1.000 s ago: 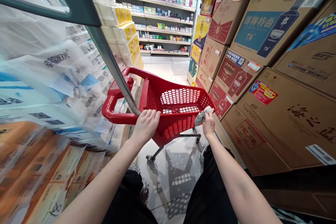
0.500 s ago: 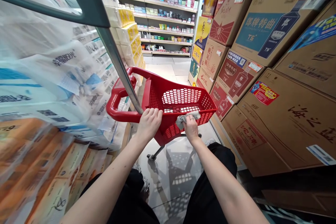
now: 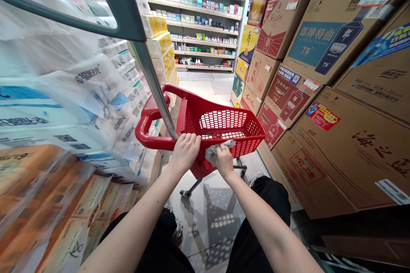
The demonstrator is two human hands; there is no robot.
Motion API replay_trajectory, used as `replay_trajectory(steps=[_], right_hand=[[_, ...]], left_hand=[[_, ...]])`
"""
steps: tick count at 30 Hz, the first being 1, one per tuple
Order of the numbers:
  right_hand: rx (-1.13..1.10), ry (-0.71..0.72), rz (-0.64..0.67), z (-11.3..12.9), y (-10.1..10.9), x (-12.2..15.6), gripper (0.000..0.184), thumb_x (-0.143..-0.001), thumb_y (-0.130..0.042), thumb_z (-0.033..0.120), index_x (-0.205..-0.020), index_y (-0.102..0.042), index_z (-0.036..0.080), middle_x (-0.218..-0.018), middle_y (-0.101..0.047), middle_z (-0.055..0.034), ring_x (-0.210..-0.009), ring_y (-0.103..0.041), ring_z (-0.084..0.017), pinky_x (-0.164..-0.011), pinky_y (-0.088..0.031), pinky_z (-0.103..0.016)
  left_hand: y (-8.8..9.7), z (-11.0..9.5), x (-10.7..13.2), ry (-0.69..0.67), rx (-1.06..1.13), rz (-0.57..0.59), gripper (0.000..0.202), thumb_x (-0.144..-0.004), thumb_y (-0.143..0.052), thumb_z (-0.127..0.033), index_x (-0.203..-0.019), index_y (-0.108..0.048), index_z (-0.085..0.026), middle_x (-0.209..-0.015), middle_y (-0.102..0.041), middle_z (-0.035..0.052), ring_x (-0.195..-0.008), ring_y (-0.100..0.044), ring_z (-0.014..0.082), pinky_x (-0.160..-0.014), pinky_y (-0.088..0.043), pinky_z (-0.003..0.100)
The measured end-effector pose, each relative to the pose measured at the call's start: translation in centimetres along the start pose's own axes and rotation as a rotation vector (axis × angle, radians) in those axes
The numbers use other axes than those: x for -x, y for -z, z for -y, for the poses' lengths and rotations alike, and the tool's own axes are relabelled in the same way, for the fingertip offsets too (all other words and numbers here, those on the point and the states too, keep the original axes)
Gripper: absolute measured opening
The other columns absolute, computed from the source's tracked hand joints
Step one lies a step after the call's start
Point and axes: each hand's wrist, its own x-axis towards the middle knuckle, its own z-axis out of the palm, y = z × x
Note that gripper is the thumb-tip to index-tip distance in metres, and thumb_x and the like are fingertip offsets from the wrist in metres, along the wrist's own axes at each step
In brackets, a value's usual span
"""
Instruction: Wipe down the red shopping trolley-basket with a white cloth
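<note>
Aisle position, you face 12 o'clock.

- Left hand [image 3: 185,151]: clamped on the near rim of the red cart [image 3: 224,123], fingers curled over the plastic edge, thumb hidden below.
- Right hand [image 3: 223,161]: just at 3 o'clock of the left one, close but apart. Its fingers are bunched round a grey cloth [image 3: 209,153], and the cloth is pressed to the same near rim. From this angle I can't say for sure whether the cloth lies on the rim's top or its outer face.
- The cart stands upright on the glossy tiled floor [image 3: 208,222], basket mouth facing up, lattice walls showing. Its looped handle [image 3: 142,134] sticks out toward 9 o'clock. One caster [image 3: 185,194] shows at 6 o'clock beneath the basket, between your knees in black trousers [image 3: 256,230].
- A grey metal post [image 3: 153,85] slants from your left knuckles up toward 11 o'clock and crosses in front of the handle.
- 9 o'clock of the cart: wrapped tissue packs [image 3: 64,106], stacked high, white and blue above, orange below, just beside the handle.
- 3 o'clock: cardboard boxes [image 3: 336,145] piled in a wall, printed in red and blue, near the basket's far corner.
- 12 o'clock, well apart at the aisle's end: store shelves [image 3: 205,21] lined with small goods.
</note>
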Motion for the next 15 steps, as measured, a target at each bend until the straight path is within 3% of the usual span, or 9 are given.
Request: replay_trajectory(steps=[5,7,9,12,15], right_hand=[[-0.126,-0.219,-0.264,-3.3,2.5,-0.5,0.03,-0.093,-0.036,0.027,-0.111,-0.053,0.009,-0.11,-0.055,-0.0171,-0.108,-0.047,-0.025,-0.095,-0.039,-0.04],[-0.132,-0.244,-0.294,-4.0,3.4,-1.2,0.034,-0.094,-0.034,0.027,-0.117,-0.05,0.008,-0.115,-0.053,-0.0188,-0.112,-0.045,-0.026,-0.096,-0.037,-0.041],[-0.134,-0.135,-0.216,-3.6,3.9,-2.1,0.035,-0.094,-0.036,0.027,-0.121,-0.049,0.009,-0.118,-0.053,-0.0173,-0.113,-0.045,-0.024,-0.097,-0.036,-0.04],[-0.108,0.161,-0.005,-1.7,3.9,-3.5,0.036,-0.092,-0.043,0.026,-0.126,-0.048,0.018,-0.117,-0.056,-0.0108,-0.111,-0.046,-0.022,-0.1,-0.032,-0.039],[-0.081,0.267,0.108,-0.7,3.4,-4.3,0.031,-0.092,-0.043,0.023,-0.121,-0.053,0.02,-0.111,-0.059,-0.0086,-0.105,-0.049,-0.021,-0.095,-0.034,-0.036]], left_hand=[[-0.1,0.0,0.2,-0.001,-0.015,0.001,0.029,-0.088,-0.031,-0.011,-0.101,-0.057,-0.012,-0.083,-0.055,0.0133,-0.083,-0.049,0.026,-0.079,-0.035,0.04],[-0.2,0.0,0.2,-0.006,-0.014,-0.007,0.03,-0.087,-0.031,-0.011,-0.103,-0.057,-0.012,-0.083,-0.056,0.0135,-0.083,-0.05,0.0259,-0.079,-0.035,0.04],[-0.3,0.0,0.3,-0.016,-0.014,-0.012,0.032,-0.087,-0.032,-0.01,-0.106,-0.057,-0.011,-0.084,-0.056,0.0137,-0.083,-0.05,0.0257,-0.081,-0.035,0.04],[-0.3,0.0,0.3,-0.025,0.001,-0.012,0.036,-0.086,-0.033,-0.01,-0.116,-0.054,-0.009,-0.085,-0.057,0.0141,-0.085,-0.052,0.0257,-0.083,-0.036,0.04],[0.2,0.2,0.6,-0.049,0.058,-0.027,0.042,-0.086,-0.035,-0.01,-0.126,-0.048,-0.009,-0.095,-0.059,0.0154,-0.093,-0.053,0.0257,-0.088,-0.037,0.041]])
